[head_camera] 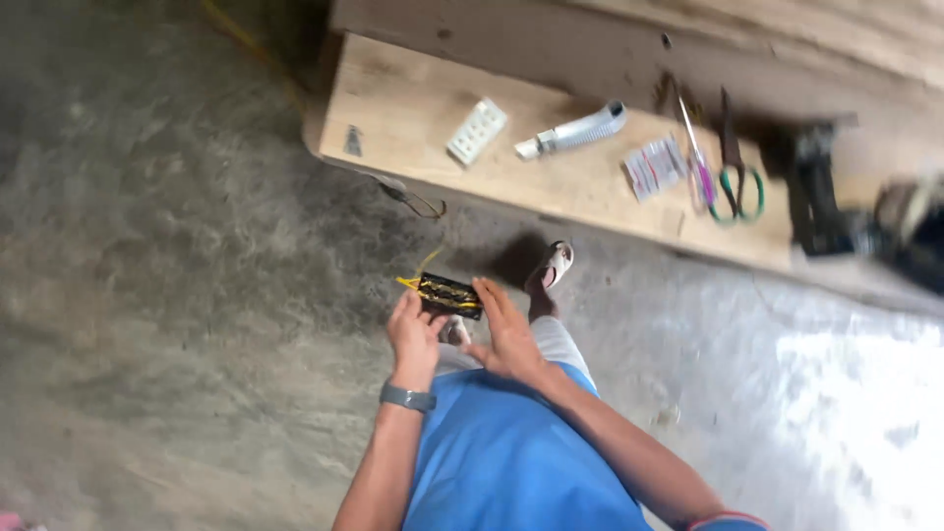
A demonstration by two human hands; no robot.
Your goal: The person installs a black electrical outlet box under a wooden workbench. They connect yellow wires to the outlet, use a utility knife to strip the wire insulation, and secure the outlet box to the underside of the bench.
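A small black rectangular block with yellow wires or strips across it [448, 293] is held between both hands near the middle of the view, above the grey concrete floor [167, 246]. The left hand [413, 334], with a dark band at the wrist [408, 397], is closed on the block's near left end, fingers curled under it and thumb on top. The right hand [506, 339] is laid against the right end with its fingers stretched forward and kept together; whether it is gripping or only steadying cannot be told.

The block is judged light and stiff, its thin yellow wires the bendable, snag-prone part; it is best taken by the two short ends of the hard body, clear of the wires.

At twelve to two o'clock from the hands a pale wooden board [393, 98] is laid. On it, at twelve o'clock, a small white rectangular piece with rows of holes [477, 130] is seen; beside it a silver-grey utility knife [575, 130]. Towards one o'clock a flat white packet with reddish and dark markings [654, 167] is lying, the print too blurred to make out. Just beyond it, scissors with pink handles [700, 177] and scissors with green handles [737, 187] are set side by side.
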